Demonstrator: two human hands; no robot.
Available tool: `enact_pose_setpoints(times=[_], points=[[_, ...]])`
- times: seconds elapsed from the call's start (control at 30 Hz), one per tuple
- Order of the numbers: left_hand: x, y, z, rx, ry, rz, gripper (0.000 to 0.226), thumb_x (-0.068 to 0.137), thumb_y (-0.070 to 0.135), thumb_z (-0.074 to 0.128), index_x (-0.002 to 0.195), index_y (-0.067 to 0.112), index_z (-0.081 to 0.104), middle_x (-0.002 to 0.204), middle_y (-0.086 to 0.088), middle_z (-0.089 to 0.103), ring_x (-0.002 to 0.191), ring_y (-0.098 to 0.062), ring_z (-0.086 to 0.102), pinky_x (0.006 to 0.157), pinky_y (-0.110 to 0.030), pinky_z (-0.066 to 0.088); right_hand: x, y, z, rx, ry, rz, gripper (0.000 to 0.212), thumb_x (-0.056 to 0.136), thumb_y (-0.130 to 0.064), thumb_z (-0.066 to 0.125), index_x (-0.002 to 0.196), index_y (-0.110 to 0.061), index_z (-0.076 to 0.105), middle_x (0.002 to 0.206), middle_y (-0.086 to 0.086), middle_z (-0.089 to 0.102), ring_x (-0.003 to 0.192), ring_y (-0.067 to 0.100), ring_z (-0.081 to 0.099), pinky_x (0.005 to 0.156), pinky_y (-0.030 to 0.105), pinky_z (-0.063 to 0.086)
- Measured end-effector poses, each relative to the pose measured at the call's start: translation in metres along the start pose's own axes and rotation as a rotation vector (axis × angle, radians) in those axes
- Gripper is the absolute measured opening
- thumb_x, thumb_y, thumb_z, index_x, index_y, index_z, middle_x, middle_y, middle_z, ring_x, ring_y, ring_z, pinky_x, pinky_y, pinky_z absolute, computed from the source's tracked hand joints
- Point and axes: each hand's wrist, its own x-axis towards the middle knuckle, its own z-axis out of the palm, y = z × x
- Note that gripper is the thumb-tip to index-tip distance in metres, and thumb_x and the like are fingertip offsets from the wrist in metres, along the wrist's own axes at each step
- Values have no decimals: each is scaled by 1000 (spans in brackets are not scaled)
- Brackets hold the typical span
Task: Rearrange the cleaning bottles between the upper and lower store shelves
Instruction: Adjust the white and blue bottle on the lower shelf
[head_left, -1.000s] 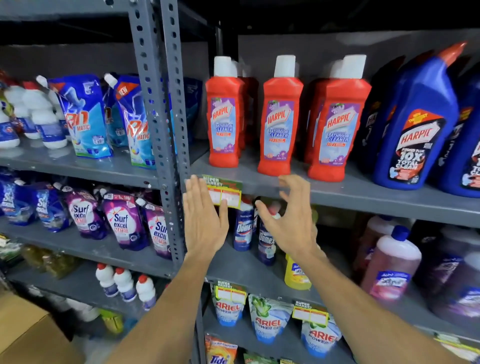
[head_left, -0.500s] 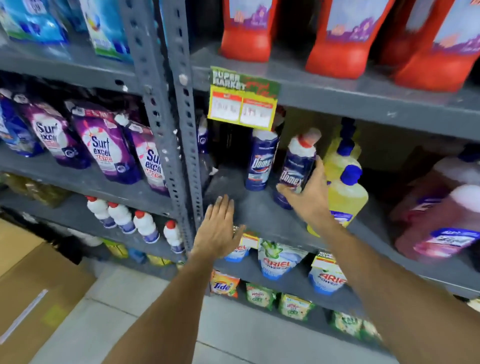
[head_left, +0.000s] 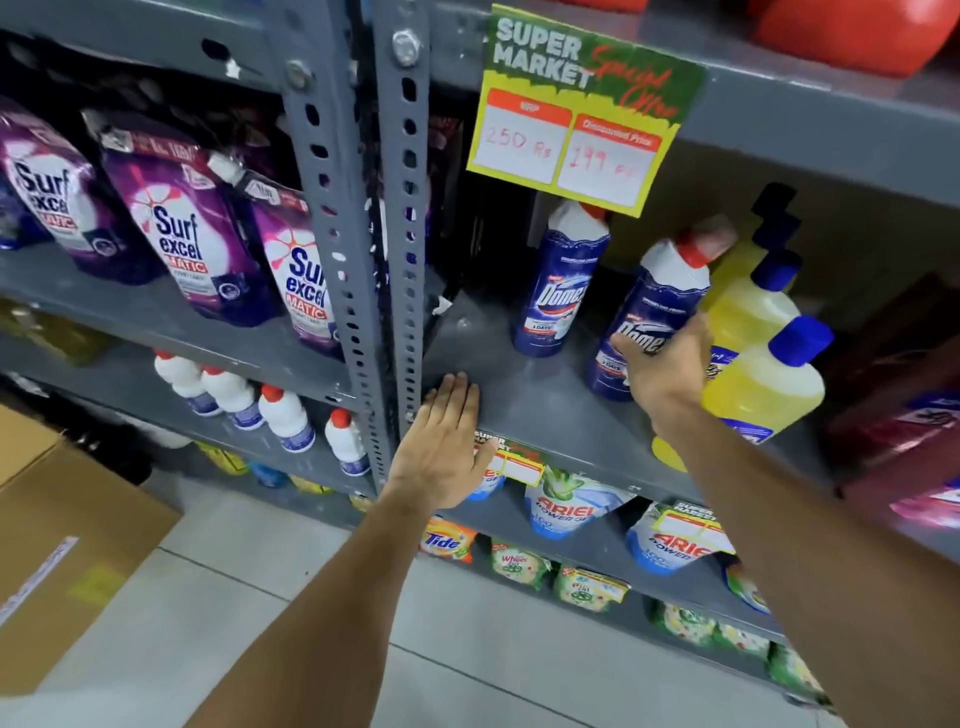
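Two dark blue Domex bottles with white necks and red caps stand on the lower grey shelf. My right hand is wrapped around the right Domex bottle, which leans to the right. The left Domex bottle stands upright and untouched. My left hand lies flat and open on the front edge of that shelf, beside the upright post. Red bottle bases show on the upper shelf at the top right.
Yellow bottles with blue caps crowd right behind my right hand. A price sign hangs from the upper shelf edge. Purple Surf Excel pouches fill the left bay. Pink bottles at far right. A cardboard box sits on the floor.
The view has dropped from the upper shelf to the lower one. My right hand reached in and closed on the right Domex bottle; my left hand came down onto the shelf edge.
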Motion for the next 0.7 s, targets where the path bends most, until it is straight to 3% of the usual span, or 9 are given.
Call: enact_pose_setpoints(times=[0.1,0.2,0.33,0.47,0.7], points=[[0,0,-1,-11,-20,-3,78,100,54,23,155,2,6,165,-18,4,153,-29,0,123,-41,0,-13,0,0,-12,0,-62,70,77,-30,84,132,-8,46,134,14,57,125,35,55,101,43,45],[-1,-1,-2,-14,-25,-6,77,100,53,22,155,1,6,165,-17,4,153,-28,-1,124,-41,1,-30,-5,4,-33,-80,-129,69,75,-34,85,131,-13,49,130,9,63,118,29,60,93,36,46],[-7,2,1,-32,13,-34,74,101,51,20,155,1,9,165,-17,8,153,-28,1,124,-41,1,-44,-11,7,6,-195,-200,70,73,-31,87,130,-14,51,127,7,64,115,24,61,92,36,49],[-11,5,4,-19,71,-51,69,103,45,23,154,0,14,164,-17,14,152,-28,9,124,-40,3,-52,-9,10,29,-359,-97,74,76,-17,86,138,-12,46,138,6,62,123,22,61,95,31,46],[-11,6,7,-31,77,-59,66,103,41,24,154,1,13,164,-17,15,152,-28,9,124,-42,5,-55,-14,28,26,-362,-64,72,81,-21,82,141,-12,45,141,7,60,125,24,60,100,41,51]])
